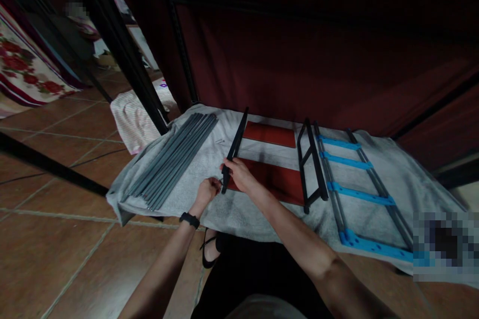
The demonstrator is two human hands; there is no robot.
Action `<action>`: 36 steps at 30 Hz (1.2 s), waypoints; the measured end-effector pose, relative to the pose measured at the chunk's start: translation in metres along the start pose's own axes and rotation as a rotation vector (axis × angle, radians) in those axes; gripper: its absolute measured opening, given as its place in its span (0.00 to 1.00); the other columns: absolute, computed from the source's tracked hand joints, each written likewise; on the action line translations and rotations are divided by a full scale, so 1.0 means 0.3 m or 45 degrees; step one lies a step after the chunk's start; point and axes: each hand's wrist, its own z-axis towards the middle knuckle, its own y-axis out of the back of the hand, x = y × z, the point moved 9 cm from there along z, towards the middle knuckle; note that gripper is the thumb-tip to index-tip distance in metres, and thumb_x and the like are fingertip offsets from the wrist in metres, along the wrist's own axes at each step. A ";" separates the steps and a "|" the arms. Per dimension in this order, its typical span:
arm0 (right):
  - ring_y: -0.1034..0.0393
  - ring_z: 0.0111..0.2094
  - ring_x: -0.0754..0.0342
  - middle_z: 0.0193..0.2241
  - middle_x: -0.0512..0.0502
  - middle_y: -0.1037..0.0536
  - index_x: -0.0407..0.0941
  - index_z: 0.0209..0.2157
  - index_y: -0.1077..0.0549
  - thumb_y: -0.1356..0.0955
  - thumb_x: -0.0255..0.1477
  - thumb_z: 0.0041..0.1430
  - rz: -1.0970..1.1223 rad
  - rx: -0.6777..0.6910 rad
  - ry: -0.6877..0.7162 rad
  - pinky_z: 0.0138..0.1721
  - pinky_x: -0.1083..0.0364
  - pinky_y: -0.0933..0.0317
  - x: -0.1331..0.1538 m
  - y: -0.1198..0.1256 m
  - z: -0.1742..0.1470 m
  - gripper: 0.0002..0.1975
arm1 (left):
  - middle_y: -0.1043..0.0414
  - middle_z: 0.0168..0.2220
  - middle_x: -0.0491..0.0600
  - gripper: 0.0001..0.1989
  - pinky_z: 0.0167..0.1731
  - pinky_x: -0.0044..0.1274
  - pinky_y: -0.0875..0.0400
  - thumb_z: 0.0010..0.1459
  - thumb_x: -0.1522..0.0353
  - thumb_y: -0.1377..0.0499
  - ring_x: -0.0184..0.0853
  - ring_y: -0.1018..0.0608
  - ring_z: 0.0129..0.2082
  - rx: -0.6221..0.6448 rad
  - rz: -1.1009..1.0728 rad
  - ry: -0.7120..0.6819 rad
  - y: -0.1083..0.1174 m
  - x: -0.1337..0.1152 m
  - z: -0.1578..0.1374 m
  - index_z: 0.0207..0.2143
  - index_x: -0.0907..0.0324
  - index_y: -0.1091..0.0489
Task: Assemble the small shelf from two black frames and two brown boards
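Observation:
My right hand [240, 173] is wrapped around the near part of a black side frame [235, 140], which stands on edge at the left end of two red panels [269, 134]. Close to that frame's near end, my left hand [209, 189] is closed in a pinch, fingertips at the frame. Whatever it holds is too small to make out. A second black frame [312, 164] stands at the panels' right end. A few small screw-like pieces [220, 141] lie on the grey cloth [224, 217] beyond my hands.
A row of grey metal tubes [174, 159] lies on the cloth at left. To the right is a ladder-like assembly of grey tubes and blue crosspieces [346, 160]. Dark posts [123, 50] stand at left, and a dark red curtain [318, 70] hangs behind.

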 end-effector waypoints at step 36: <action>0.33 0.26 0.58 0.25 0.51 0.24 0.44 0.30 0.29 0.29 0.33 0.56 0.041 0.000 -0.007 0.29 0.59 0.40 0.021 0.002 -0.007 0.08 | 0.31 0.18 0.45 0.06 0.22 0.22 0.39 0.51 0.66 0.42 0.30 0.31 0.18 -0.002 -0.039 -0.058 0.005 -0.031 -0.030 0.25 0.59 0.30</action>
